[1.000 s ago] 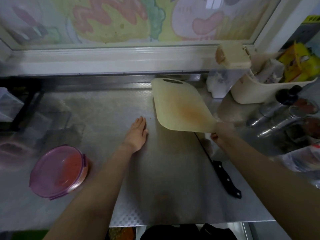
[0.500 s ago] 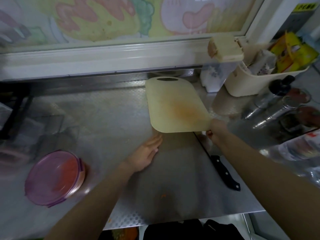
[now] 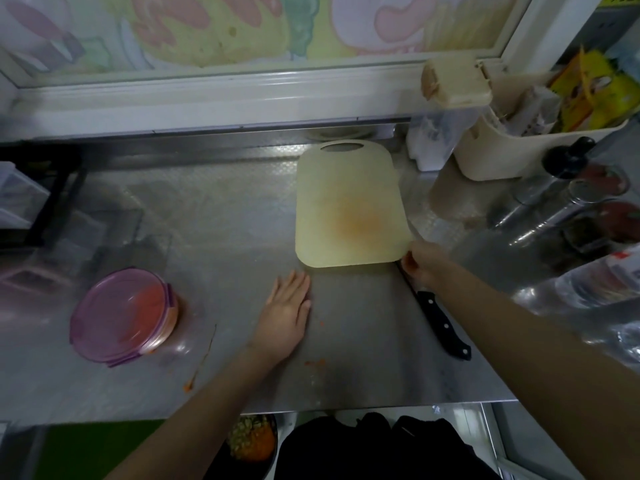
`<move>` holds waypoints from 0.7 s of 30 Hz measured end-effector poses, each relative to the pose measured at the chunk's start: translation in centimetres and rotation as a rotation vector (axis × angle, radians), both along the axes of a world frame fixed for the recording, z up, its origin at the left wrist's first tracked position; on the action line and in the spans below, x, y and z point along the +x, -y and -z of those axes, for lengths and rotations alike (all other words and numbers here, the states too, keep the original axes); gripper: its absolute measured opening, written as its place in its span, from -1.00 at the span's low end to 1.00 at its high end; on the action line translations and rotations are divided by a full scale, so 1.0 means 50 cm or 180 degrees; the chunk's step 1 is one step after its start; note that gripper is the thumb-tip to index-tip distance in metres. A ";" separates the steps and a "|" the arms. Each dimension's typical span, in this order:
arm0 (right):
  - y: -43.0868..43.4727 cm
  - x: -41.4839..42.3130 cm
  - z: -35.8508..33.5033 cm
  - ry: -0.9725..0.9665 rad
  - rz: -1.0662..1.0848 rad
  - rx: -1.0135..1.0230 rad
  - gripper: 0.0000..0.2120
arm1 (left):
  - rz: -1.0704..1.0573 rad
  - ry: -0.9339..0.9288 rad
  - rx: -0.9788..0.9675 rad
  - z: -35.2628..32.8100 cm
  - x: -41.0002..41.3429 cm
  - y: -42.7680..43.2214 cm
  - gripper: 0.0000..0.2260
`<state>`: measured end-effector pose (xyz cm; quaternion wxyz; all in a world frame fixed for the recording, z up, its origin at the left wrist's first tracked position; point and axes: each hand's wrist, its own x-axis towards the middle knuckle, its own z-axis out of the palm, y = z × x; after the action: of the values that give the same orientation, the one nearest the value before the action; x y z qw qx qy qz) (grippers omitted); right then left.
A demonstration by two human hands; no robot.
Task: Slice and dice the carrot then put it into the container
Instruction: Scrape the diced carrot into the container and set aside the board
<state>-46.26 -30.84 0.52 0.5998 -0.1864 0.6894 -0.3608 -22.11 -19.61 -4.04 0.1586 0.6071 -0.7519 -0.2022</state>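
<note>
On the steel counter (image 3: 207, 220), our right hand (image 3: 420, 263) grips the board (image 3: 349, 206) at its near right corner; our left hand (image 3: 289, 303) lies flat, fingers (image 3: 294, 282) straight, nearer the lidded container (image 3: 104, 327) of carrot (image 3: 152, 304), well left.

textured steel counter (image 3: 214, 216); matt, seemingly plastic board (image 3: 349, 206); glossy purple lid (image 3: 117, 313).

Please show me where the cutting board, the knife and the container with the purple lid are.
cutting board (image 3: 349, 209): head view, middle of its stained top face.
knife (image 3: 437, 315): head view, on the black handle.
container (image 3: 121, 313): head view, centre of its purple lid.
</note>
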 end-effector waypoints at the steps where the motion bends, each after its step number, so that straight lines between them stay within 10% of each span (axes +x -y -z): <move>1: -0.011 -0.003 0.008 -0.0230 -0.0157 0.0000 -0.79 | 0.0033 -0.0093 0.0175 0.004 -0.004 -0.001 -0.36; 7: -0.144 -0.025 0.038 -0.2439 -0.1771 -0.1286 -0.72 | 0.0658 -0.0753 0.0565 -0.013 -0.044 -0.057 -0.61; 12: -0.237 0.004 0.094 -0.3166 -0.3701 -0.1250 -0.34 | -0.0605 -0.0476 -0.0057 0.005 -0.016 -0.053 -0.62; 15: -0.256 0.044 0.108 -0.2789 -0.3956 -0.1712 -0.18 | -0.1039 -0.0096 0.0090 -0.001 0.014 -0.034 -0.59; 21: -0.191 0.083 0.056 -0.2015 -0.3311 -0.1977 -0.60 | -0.1062 0.0300 0.0097 -0.017 0.033 -0.002 -0.60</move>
<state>-42.09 -21.29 -2.26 0.3834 -0.7535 0.5169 -0.1348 -20.45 -19.49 -3.19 0.1453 0.7346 -0.6442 -0.1557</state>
